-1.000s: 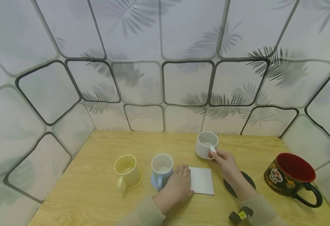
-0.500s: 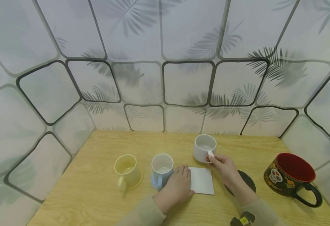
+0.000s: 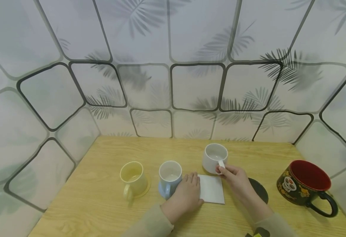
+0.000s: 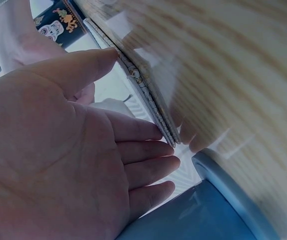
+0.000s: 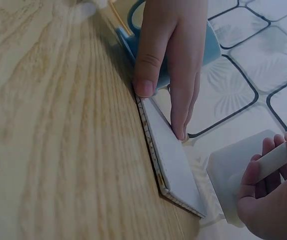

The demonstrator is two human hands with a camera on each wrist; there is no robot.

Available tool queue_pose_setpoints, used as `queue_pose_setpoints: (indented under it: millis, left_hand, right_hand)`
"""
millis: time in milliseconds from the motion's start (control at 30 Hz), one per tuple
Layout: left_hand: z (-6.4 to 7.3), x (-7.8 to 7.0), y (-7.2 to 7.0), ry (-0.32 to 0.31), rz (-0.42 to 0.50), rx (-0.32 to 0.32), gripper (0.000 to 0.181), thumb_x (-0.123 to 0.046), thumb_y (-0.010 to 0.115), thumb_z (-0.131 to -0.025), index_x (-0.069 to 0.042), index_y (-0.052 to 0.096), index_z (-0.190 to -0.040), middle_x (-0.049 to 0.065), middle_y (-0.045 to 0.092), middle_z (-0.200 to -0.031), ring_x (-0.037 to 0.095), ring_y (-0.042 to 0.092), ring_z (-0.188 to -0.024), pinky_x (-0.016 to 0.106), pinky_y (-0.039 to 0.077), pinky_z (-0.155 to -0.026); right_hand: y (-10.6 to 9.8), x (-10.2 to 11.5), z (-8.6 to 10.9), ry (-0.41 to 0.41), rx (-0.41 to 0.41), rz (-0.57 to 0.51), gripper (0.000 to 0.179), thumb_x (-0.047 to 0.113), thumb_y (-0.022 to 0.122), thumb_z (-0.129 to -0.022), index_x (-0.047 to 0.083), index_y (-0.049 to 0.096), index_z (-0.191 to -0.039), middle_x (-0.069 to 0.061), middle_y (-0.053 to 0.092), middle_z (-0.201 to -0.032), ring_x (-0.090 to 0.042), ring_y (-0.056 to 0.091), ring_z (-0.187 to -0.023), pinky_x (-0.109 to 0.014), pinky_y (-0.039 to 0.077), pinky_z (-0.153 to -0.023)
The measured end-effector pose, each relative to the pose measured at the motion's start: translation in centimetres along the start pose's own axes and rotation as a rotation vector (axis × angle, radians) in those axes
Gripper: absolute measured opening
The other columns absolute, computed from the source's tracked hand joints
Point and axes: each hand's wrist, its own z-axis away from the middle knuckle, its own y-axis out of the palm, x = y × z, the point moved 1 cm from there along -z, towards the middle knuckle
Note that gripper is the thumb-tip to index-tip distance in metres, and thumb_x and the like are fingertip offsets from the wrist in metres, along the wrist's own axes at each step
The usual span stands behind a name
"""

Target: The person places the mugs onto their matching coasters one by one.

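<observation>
My right hand (image 3: 236,181) pinches the handle of a white mug (image 3: 210,160), its opening facing up, behind a flat white square coaster (image 3: 212,191). In the right wrist view, curled fingers and thumb hold that handle (image 5: 271,162); whether the mug's base touches the table cannot be told. With fingers straight, my left hand (image 3: 186,192) rests against the coaster's left edge, between it and a blue mug (image 3: 173,181). The left wrist view has its open palm (image 4: 83,150), the thumb and fingertips at the coaster's edge (image 4: 138,82).
The blue mug stands on a round blue coaster (image 3: 161,190). Left of it, a yellow mug (image 3: 135,186) stands on a yellow coaster (image 3: 147,189). A round black coaster (image 3: 260,191) lies partly behind my right forearm. A large skull-patterned mug (image 3: 298,189) stands far right.
My right hand has brought the white mug nearer to me, closer to the square coaster's back edge, shifting slightly left and then back right. The left hand has stayed still.
</observation>
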Motion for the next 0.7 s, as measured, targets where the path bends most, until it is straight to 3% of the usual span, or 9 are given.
queue_pose_setpoints:
  millis: [433, 700]
  left_hand:
    - [-0.1, 0.0, 0.0, -0.001, -0.011, 0.012, 0.081, -0.067, 0.052, -0.103, -0.013, 0.045, -0.162, 0.007, 0.042, -0.170, 0.019, 0.040, -0.158, 0.033, 0.037, -0.130]
    - [-0.2, 0.0, 0.0, -0.009, 0.031, 0.021, 0.081, -0.067, 0.054, -0.102, -0.012, 0.045, -0.161, 0.008, 0.042, -0.170, 0.020, 0.040, -0.159, 0.035, 0.036, -0.131]
  right_hand:
    - [0.2, -0.1, 1.6, 0.003, -0.018, 0.057, 0.033, 0.011, 0.060, -0.108, -0.014, 0.067, -0.129, 0.013, 0.078, -0.101, 0.001, 0.068, -0.104, -0.017, 0.059, -0.095]
    - [0.6, -0.2, 2.5, 0.027, -0.051, 0.060, 0.030, 0.010, 0.063, -0.106, -0.013, 0.070, -0.125, 0.012, 0.080, -0.102, 0.002, 0.069, -0.103, -0.017, 0.060, -0.093]
